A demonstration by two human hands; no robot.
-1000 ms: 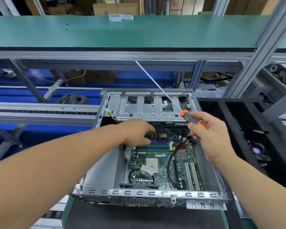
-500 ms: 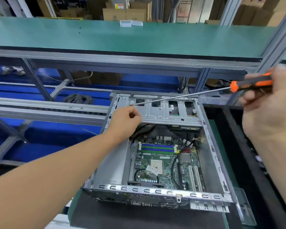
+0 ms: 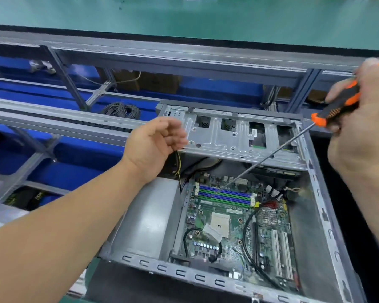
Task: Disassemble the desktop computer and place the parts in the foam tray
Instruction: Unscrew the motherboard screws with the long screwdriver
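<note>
The open desktop case (image 3: 322, 217) lies on its side in front of me. Its green motherboard (image 3: 234, 224) shows blue and green memory slots. A metal drive cage (image 3: 232, 136) spans the far end. My right hand (image 3: 363, 132) grips the orange and black handle of a long screwdriver (image 3: 335, 110). The thin shaft slants down and left, and its tip sits over the memory slots. My left hand (image 3: 155, 143) hovers at the left end of the drive cage with relaxed, loosely curled fingers and holds nothing.
A grey power supply box (image 3: 147, 217) fills the case's left side. Black foam tray (image 3: 372, 248) lies along the right edge. A green shelf (image 3: 184, 20) on grey aluminium framing (image 3: 140, 53) runs across the back. A coil of cable (image 3: 120, 109) rests behind the case.
The right hand swung the screwdriver from nearly level to slanting down into the case, tip now over the memory slots. The left hand opened and rose slightly off the cage corner.
</note>
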